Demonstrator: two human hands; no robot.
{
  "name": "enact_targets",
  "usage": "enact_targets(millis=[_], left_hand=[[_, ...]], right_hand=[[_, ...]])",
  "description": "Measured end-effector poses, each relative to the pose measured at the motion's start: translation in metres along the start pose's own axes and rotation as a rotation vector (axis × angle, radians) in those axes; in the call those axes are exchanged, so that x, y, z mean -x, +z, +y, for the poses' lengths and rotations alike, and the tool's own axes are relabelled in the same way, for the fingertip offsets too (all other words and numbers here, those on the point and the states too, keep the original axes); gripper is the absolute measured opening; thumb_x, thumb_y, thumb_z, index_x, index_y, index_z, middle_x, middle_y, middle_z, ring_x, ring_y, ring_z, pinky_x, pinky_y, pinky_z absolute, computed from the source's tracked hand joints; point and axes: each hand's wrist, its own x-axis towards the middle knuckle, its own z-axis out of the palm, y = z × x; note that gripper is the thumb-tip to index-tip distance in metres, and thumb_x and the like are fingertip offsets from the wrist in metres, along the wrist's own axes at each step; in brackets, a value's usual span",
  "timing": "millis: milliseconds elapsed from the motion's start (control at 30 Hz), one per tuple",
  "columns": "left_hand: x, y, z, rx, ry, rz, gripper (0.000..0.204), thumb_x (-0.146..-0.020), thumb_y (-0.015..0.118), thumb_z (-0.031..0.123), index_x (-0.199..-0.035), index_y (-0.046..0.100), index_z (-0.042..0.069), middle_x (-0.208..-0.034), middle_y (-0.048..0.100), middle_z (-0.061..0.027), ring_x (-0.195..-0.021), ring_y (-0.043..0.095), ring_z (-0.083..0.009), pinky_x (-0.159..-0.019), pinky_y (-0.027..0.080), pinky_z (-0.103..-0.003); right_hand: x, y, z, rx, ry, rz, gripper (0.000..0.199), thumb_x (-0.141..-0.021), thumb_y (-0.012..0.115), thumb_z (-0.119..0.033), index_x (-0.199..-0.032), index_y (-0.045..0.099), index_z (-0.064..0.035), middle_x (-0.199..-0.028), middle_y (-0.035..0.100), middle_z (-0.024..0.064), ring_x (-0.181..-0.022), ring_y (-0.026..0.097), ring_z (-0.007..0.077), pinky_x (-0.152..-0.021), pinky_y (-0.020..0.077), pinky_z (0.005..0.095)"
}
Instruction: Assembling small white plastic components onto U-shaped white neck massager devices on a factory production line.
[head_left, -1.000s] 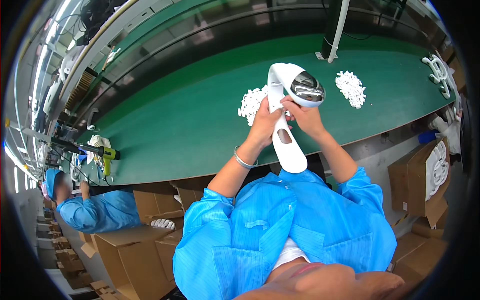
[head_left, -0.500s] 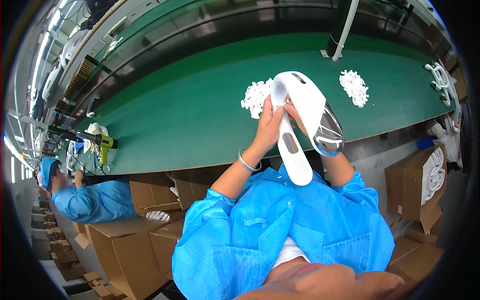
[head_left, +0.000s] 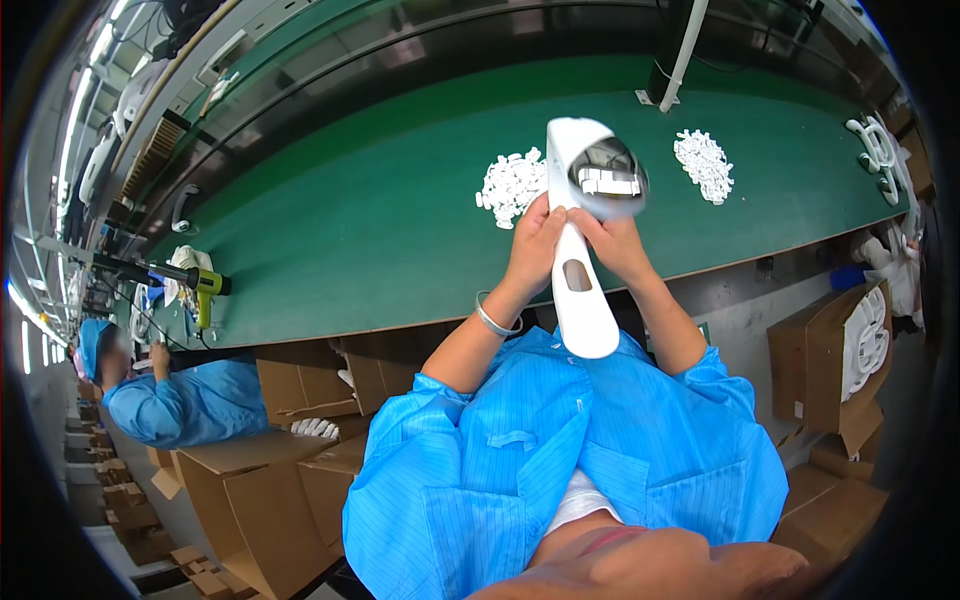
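Both my hands hold a white curved plastic housing [head_left: 582, 325] up over the front edge of the table. A shiny, mirror-like panel [head_left: 606, 180], a little blurred, covers its far right part. Toward me, the housing's long rounded arm has an oval grey inset. My left hand [head_left: 535, 245] is closed on the left side of the housing, with a bangle on the wrist. From the right, my right hand [head_left: 614, 242] grips it too, the thumb against its middle. The undersides of the fingers are hidden.
On the green table [head_left: 400, 240] lie two piles of small white parts, a left pile [head_left: 512, 186] and a right pile [head_left: 704, 166]. White curved pieces [head_left: 876, 150] rest at the far right. A yellow-green power tool [head_left: 208, 285], a co-worker [head_left: 170, 390] and cardboard boxes [head_left: 255, 500] are leftward.
The housing has turned in my hands, so its shiny panel now faces up and sits farther away. My right hand has come into clear view on its right side.
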Motion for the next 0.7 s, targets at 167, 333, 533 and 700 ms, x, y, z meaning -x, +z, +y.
enact_targets(millis=[167,333,533,700], left_hand=[[-0.002,0.007,-0.005,-0.073,0.063,0.020,0.026,-0.094,0.044,0.012,-0.117,0.046,-0.001,-0.092,0.059,-0.0080,-0.068,0.058,-0.0117,-0.059,0.049,-0.025],[-0.003,0.010,-0.017,-0.152,0.134,0.055,0.029,-0.093,0.047,0.012,-0.118,0.045,-0.002,-0.092,0.059,-0.0074,-0.071,0.057,-0.0100,-0.060,0.048,-0.024],[-0.003,0.013,-0.012,-0.185,0.170,0.047,0.032,-0.091,0.047,0.007,-0.121,0.044,-0.004,-0.094,0.060,-0.0084,-0.075,0.060,-0.0111,-0.063,0.049,-0.024],[-0.012,0.006,-0.019,-0.272,0.234,0.096,0.028,-0.091,0.046,0.005,-0.117,0.045,-0.005,-0.093,0.060,-0.0095,-0.072,0.060,-0.0118,-0.063,0.049,-0.024]], right_hand=[[0.004,0.011,0.058,-0.053,-0.093,0.148,0.023,-0.093,0.047,-0.014,-0.110,0.056,-0.0013,-0.085,0.058,0.0022,-0.073,0.052,0.0064,-0.065,0.0433,0.0225],[0.009,-0.001,0.070,0.015,-0.078,0.170,0.031,-0.090,0.050,-0.008,-0.120,0.052,-0.0006,-0.091,0.062,0.0050,-0.075,0.055,0.0097,-0.067,0.0446,0.0238],[0.009,-0.010,0.052,0.267,-0.148,0.075,0.050,-0.091,0.050,-0.005,-0.138,0.035,-0.0004,-0.098,0.062,0.0070,-0.082,0.055,0.0092,-0.072,0.0441,0.0227],[0.013,0.008,0.082,-0.267,-0.082,0.223,0.049,-0.091,0.050,-0.007,-0.138,0.036,-0.0020,-0.092,0.062,0.0051,-0.079,0.054,0.0082,-0.071,0.0440,0.0223]])
